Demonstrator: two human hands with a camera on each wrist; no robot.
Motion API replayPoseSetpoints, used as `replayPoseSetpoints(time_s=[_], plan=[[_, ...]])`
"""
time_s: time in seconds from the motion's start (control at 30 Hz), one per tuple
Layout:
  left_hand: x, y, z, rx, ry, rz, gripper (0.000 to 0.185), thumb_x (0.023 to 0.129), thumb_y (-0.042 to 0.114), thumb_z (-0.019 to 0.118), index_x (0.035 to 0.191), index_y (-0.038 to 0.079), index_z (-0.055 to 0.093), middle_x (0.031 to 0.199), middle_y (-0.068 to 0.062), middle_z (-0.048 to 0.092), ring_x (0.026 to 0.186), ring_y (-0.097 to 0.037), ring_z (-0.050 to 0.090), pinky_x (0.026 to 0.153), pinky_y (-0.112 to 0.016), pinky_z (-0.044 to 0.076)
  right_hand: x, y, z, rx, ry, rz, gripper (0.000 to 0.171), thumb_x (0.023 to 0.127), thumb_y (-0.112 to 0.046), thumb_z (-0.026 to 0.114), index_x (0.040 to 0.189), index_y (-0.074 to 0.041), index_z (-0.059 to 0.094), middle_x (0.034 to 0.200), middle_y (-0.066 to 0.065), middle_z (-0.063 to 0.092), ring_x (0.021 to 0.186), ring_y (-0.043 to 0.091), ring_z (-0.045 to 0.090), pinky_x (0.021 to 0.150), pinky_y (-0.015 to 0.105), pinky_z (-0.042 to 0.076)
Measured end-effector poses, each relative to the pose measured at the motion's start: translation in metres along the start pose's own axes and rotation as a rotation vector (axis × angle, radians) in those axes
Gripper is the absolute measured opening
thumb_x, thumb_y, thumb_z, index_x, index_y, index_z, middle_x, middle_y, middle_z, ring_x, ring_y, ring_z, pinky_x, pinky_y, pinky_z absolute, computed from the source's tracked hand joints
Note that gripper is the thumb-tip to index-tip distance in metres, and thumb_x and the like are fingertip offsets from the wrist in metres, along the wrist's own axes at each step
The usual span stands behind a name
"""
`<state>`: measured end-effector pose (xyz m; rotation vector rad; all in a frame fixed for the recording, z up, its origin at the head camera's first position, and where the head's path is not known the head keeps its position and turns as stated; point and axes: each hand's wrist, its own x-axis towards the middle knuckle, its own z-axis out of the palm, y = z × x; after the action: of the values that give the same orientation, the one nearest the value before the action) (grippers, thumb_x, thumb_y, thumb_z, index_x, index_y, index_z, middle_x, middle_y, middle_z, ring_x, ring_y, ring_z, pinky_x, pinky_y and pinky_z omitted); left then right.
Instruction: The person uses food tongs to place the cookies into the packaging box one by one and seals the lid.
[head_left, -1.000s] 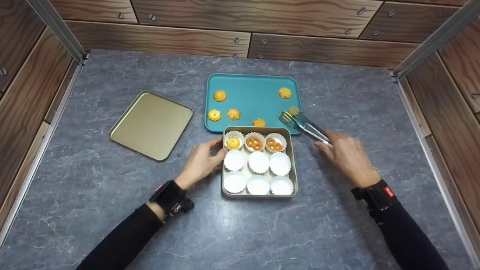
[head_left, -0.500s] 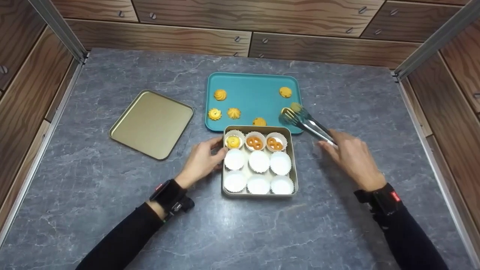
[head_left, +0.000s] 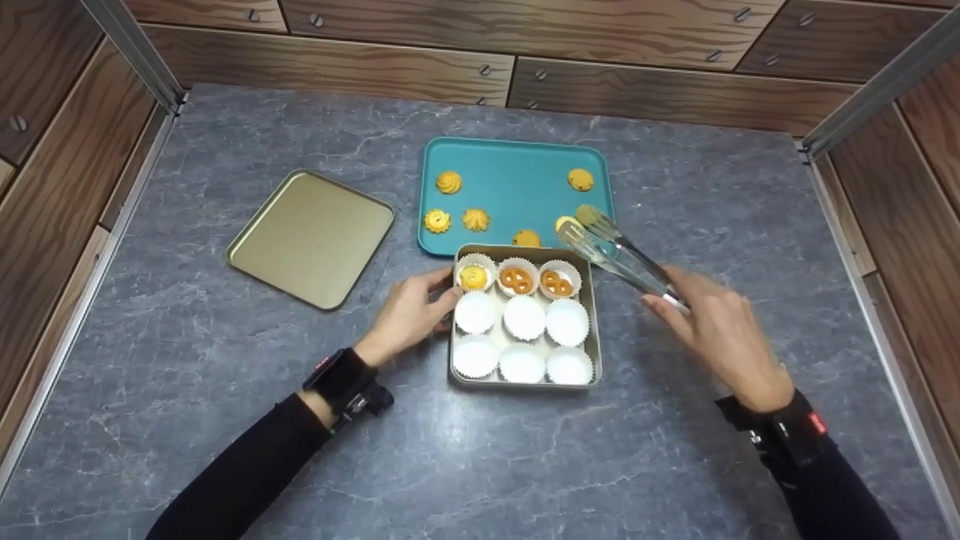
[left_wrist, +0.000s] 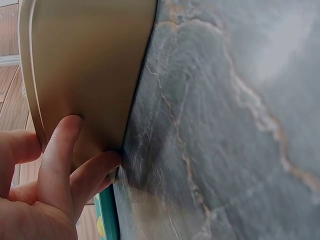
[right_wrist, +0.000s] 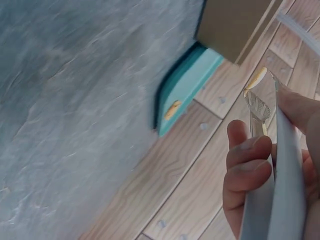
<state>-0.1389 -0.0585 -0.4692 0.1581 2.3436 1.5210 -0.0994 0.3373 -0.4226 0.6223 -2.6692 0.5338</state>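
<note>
A square gold tin (head_left: 596, 330) holds several white paper cups; the three far ones each hold a cookie. My left hand (head_left: 442, 296) holds the tin's left wall, fingers (left_wrist: 60, 160) curled against the wall of the tin (left_wrist: 85, 70). My right hand (head_left: 667, 296) grips metal tongs (head_left: 622, 255), whose tips pinch a yellow cookie (head_left: 564, 223) above the tin's far right corner. The right wrist view shows the tongs (right_wrist: 272, 170) with the cookie (right_wrist: 256, 78) at their tips. Behind the tin, the teal tray (head_left: 517, 169) carries several loose cookies (head_left: 448, 182).
The tin's gold lid (head_left: 311, 238) lies flat to the left on the grey marble counter (head_left: 480, 450). Wooden panels wall in the counter at the back and both sides. One cookie (head_left: 526, 238) sits half hidden behind the tin's far rim.
The tongs closed on a cookie at the tray's front right and carried it slightly left and up, toward the tin. My left hand stayed on the tin.
</note>
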Motion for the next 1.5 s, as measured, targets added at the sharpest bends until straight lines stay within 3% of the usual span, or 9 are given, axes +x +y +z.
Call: replayPoseSetpoints(time_s=[0.2, 0.33, 0.53, 0.73, 0.97, 1.17, 1.5], plan=[[0.001, 0.001, 0.0, -0.069, -0.026, -0.014, 0.06, 0.104, 0.019, 0.064, 0.157, 0.004, 0.039, 0.156, -0.02, 0.047, 0.088, -0.02, 0.075, 0.07, -0.03, 0.066, -0.001, -0.015, -0.002, 0.007, -0.026, -0.024, 0.05, 0.089, -0.015, 0.083, 0.133, 0.0, 0.065, 0.092, 0.018, 0.073, 0.068, 0.029, 0.068, 0.052, 0.044, 0.062], [0.002, 0.001, 0.0, -0.1, -0.031, -0.017, 0.06, 0.104, 0.017, 0.065, 0.156, 0.004, 0.039, 0.156, -0.019, 0.047, 0.097, -0.022, 0.074, 0.073, -0.029, 0.066, -0.001, -0.025, -0.002, 0.021, -0.052, -0.042, 0.051, 0.088, -0.016, 0.084, 0.133, 0.0, 0.066, 0.088, 0.012, 0.072, 0.064, 0.019, 0.065, 0.049, 0.035, 0.06], [0.002, 0.001, 0.0, -0.111, -0.037, -0.023, 0.06, 0.104, 0.019, 0.065, 0.157, 0.006, 0.04, 0.156, -0.02, 0.047, 0.097, -0.022, 0.073, 0.073, -0.029, 0.066, 0.0, -0.039, 0.003, 0.067, -0.108, -0.086, 0.049, 0.088, -0.018, 0.084, 0.131, -0.002, 0.067, 0.088, 0.009, 0.072, 0.061, 0.01, 0.061, 0.046, 0.021, 0.054], [0.001, -0.001, 0.0, -0.097, -0.028, -0.012, 0.06, 0.104, 0.019, 0.065, 0.157, 0.005, 0.041, 0.154, -0.021, 0.049, 0.089, -0.02, 0.074, 0.071, -0.03, 0.066, 0.001, -0.05, 0.011, 0.072, -0.159, -0.139, 0.051, 0.089, -0.023, 0.083, 0.132, -0.003, 0.066, 0.095, 0.012, 0.074, 0.065, 0.014, 0.067, 0.053, 0.023, 0.059], [0.0, -0.001, -0.001, -0.108, -0.032, -0.005, 0.06, 0.104, 0.018, 0.064, 0.157, 0.004, 0.04, 0.155, -0.021, 0.048, 0.094, -0.022, 0.074, 0.072, -0.03, 0.067, 0.003, -0.057, 0.018, 0.001, -0.224, -0.172, 0.054, 0.091, -0.032, 0.08, 0.134, -0.003, 0.065, 0.109, 0.018, 0.074, 0.071, 0.022, 0.072, 0.06, 0.033, 0.065], [-0.001, -0.001, -0.001, -0.089, -0.03, -0.007, 0.06, 0.104, 0.019, 0.064, 0.157, 0.004, 0.039, 0.154, -0.021, 0.049, 0.083, -0.021, 0.073, 0.069, -0.034, 0.067, 0.006, -0.062, 0.023, -0.037, -0.231, -0.224, 0.053, 0.093, -0.035, 0.079, 0.131, -0.001, 0.067, 0.098, 0.011, 0.073, 0.065, 0.018, 0.068, 0.053, 0.028, 0.061], [0.0, -0.001, -0.001, -0.107, -0.03, -0.009, 0.059, 0.104, 0.018, 0.064, 0.157, 0.006, 0.04, 0.151, -0.019, 0.053, 0.089, -0.02, 0.073, 0.072, -0.034, 0.067, 0.011, -0.067, 0.03, -0.057, -0.257, -0.28, 0.051, 0.093, -0.036, 0.078, 0.131, -0.004, 0.067, 0.094, 0.01, 0.073, 0.064, 0.016, 0.067, 0.051, 0.026, 0.058]])
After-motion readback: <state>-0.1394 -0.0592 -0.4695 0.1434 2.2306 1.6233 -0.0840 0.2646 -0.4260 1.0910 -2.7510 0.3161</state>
